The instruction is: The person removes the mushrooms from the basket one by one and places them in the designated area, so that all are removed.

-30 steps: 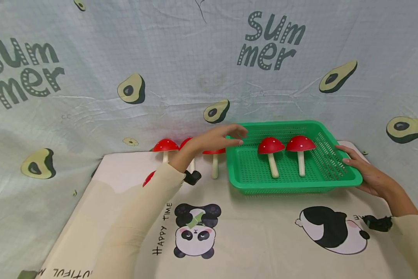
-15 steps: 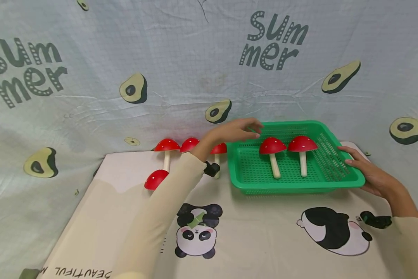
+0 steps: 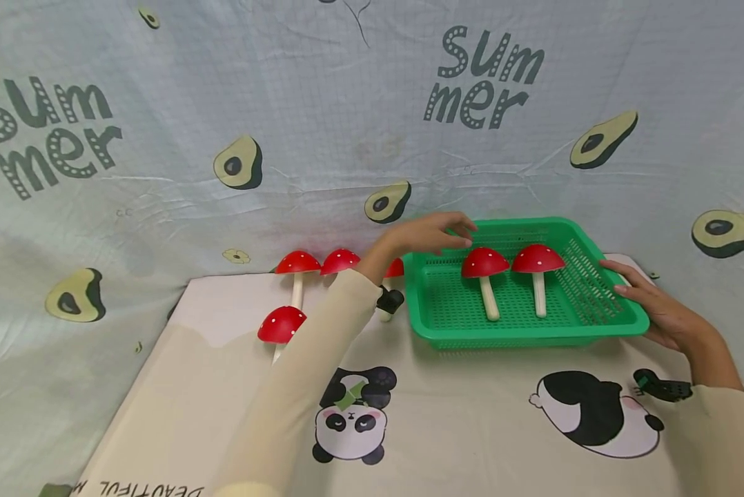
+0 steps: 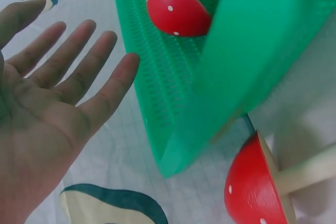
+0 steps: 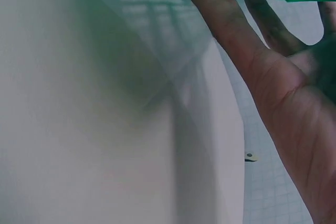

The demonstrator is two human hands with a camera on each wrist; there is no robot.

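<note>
Our left hand (image 3: 431,233) has moved right to the green basket (image 3: 614,319)'s back-left corner, fingers straight, holding nothing. Our right hand (image 3: 654,310) rests flat-fingered against its right rim on the mat (image 3: 471,414).

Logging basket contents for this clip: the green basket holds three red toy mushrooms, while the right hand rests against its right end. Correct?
Not quite. The head view shows only two red toy mushrooms in the green basket; the others lie outside, on the mat to its left. The right hand does rest against the basket's right end.
</note>
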